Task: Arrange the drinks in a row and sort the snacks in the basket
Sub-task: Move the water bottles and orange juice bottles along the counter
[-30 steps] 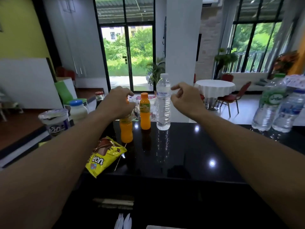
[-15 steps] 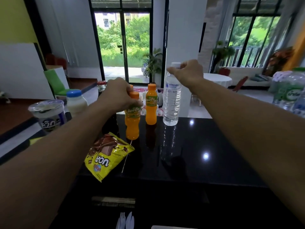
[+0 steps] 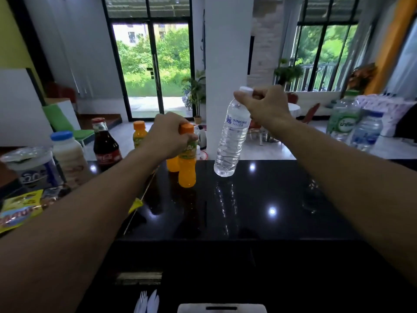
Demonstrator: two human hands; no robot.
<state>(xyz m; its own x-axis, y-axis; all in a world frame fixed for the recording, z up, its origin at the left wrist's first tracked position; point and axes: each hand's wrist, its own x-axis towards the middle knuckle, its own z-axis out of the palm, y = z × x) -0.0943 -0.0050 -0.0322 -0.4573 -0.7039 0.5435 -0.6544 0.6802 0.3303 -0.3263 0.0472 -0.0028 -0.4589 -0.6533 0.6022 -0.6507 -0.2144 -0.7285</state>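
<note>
Right hand (image 3: pixel 266 107) closed tight round neck of water bottle (image 3: pixel 230 141), tilted, above black counter (image 3: pixel 270 199). Left hand (image 3: pixel 168 136) wrapped round top of orange bottle (image 3: pixel 187 170) standing on counter.

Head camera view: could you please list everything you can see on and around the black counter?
Water bottle: one, clear, white cap, tilted, held above the counter.
Orange drink bottles: three; nearest gripped at centre, one behind it, one further left.
Cola bottle: one, dark, red cap, left.
Milk bottle: one, white, blue cap, left.
Cup: one, foil-lidded, far left.
Snack packets: yellow, left edge; count unclear.
Large water bottles: two, clear, far right.
Counter: one, glossy black.
Hands: left hand on the orange bottle; right hand holding the water bottle's neck.
</note>
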